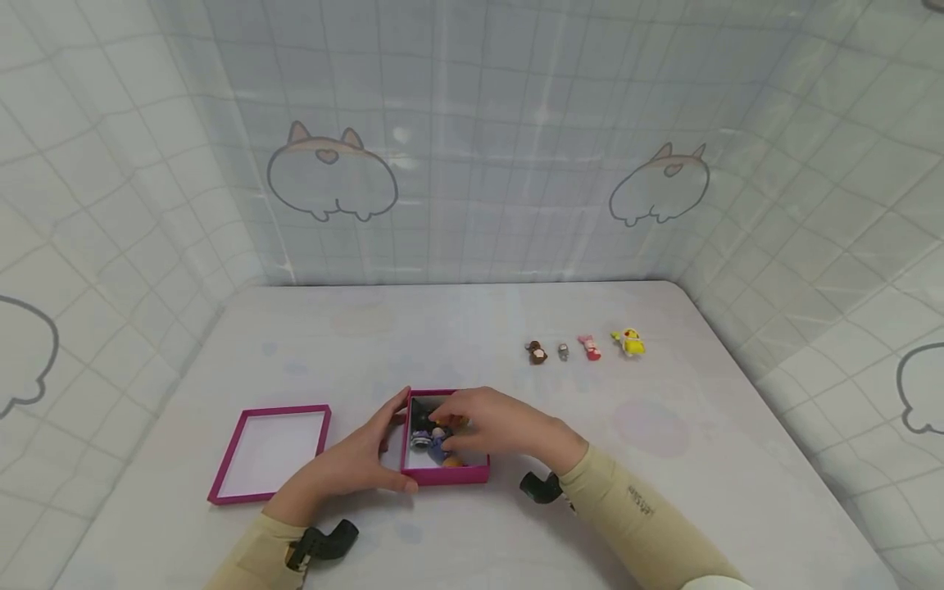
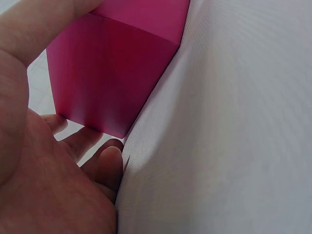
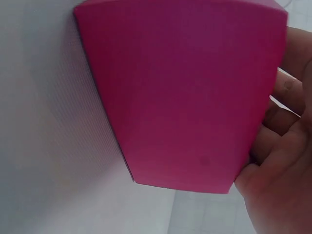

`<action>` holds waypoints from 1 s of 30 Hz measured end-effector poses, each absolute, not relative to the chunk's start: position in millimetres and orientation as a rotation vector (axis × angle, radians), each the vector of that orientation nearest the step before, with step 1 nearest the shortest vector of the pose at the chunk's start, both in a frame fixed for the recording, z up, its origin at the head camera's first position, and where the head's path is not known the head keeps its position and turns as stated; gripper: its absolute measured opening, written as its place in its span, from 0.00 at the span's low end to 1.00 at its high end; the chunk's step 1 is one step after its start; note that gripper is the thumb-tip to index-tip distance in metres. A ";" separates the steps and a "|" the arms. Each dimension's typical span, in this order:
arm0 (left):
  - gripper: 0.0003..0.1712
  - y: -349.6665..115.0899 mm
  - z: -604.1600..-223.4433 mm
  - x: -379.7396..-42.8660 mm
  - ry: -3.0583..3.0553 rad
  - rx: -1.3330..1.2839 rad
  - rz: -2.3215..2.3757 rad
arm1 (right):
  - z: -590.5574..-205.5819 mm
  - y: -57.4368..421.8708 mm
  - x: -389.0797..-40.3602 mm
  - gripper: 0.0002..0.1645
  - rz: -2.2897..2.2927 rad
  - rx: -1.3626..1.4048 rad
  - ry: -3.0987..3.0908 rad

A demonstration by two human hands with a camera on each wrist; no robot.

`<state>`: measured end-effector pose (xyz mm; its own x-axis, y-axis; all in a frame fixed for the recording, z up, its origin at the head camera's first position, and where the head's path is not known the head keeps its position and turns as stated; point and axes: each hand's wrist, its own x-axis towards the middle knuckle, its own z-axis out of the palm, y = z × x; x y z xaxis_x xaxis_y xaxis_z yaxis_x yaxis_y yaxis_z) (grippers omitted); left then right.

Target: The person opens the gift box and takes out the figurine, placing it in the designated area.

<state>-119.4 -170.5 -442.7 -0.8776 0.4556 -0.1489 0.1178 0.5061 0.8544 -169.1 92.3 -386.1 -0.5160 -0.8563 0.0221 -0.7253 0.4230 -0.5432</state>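
Observation:
A magenta box (image 1: pixel 446 476) with white inside stands open on the table, holding several small toy figurines (image 1: pixel 438 438), some dark, one bluish. My left hand (image 1: pixel 354 463) grips the box at its left side, thumb at the front corner and fingers round the back. In the left wrist view, those fingers (image 2: pixel 80 141) lie along the far edge of the magenta wall. My right hand (image 1: pixel 494 422) reaches over the right rim into the box, thumb and forefinger apart above the figurines. The right wrist view shows its fingers partly hidden behind the box wall (image 3: pixel 185 87).
A magenta-edged lid (image 1: pixel 276 451) lies on the table to the left. Toward the back right, a brown figurine (image 1: pixel 537 353), a small grey one (image 1: pixel 564 351), a pink-and-red one (image 1: pixel 590 347) and a yellow one (image 1: pixel 630 342) lie in a row. Tile-patterned curtains (image 1: pixel 472 164) surround the table.

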 end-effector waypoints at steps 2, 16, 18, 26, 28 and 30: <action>0.76 -170.4 -443.1 -119.2 2.388 0.479 1.326 | -387.0 90.6 -167.6 0.21 -0.703 -1.395 2.432; 0.75 -169.7 -444.7 -119.9 2.371 0.473 1.341 | -395.7 81.7 -161.3 0.16 -0.304 -1.444 2.622; 0.75 -169.3 -445.1 -120.0 2.370 0.476 1.345 | -397.1 80.3 -160.7 0.17 -0.250 -1.438 2.651; 0.76 -169.1 -446.9 -120.5 2.364 0.499 1.363 | -398.5 71.9 -157.2 0.15 -0.135 -1.381 2.725; 0.77 -169.4 -448.0 -120.8 2.367 0.509 1.364 | -397.5 69.4 -155.6 0.15 -0.107 -1.355 2.741; 0.77 -169.6 -449.1 -121.2 2.370 0.517 1.365 | -396.6 67.0 -154.1 0.16 -0.070 -1.336 2.760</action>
